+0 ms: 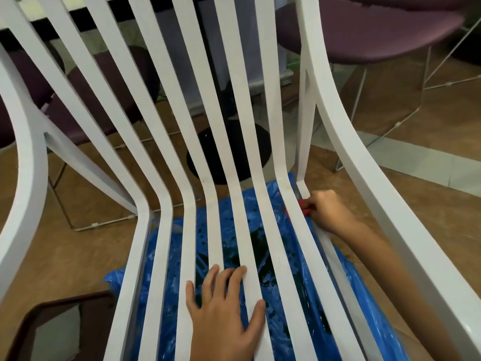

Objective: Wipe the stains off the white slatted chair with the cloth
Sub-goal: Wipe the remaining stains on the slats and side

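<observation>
The white slatted chair (166, 194) fills the view, its slats bending from the backrest into the seat. My left hand (223, 308) lies flat on the seat slats near the front, fingers spread, holding nothing. My right hand (325, 209) reaches in from the right under the armrest and pinches a small red cloth (303, 205) against the outermost right seat slat, close to the bend. Most of the cloth is hidden behind the slat and my fingers. A faint yellowish mark shows on the slat just above the cloth.
Blue plastic sheeting (364, 295) with dark wet patches lies on the brown floor under the seat. Purple chairs with wire legs (377, 37) stand behind and to the right. A black round table base (229, 149) sits behind the backrest. A dark brown frame (46, 321) is at bottom left.
</observation>
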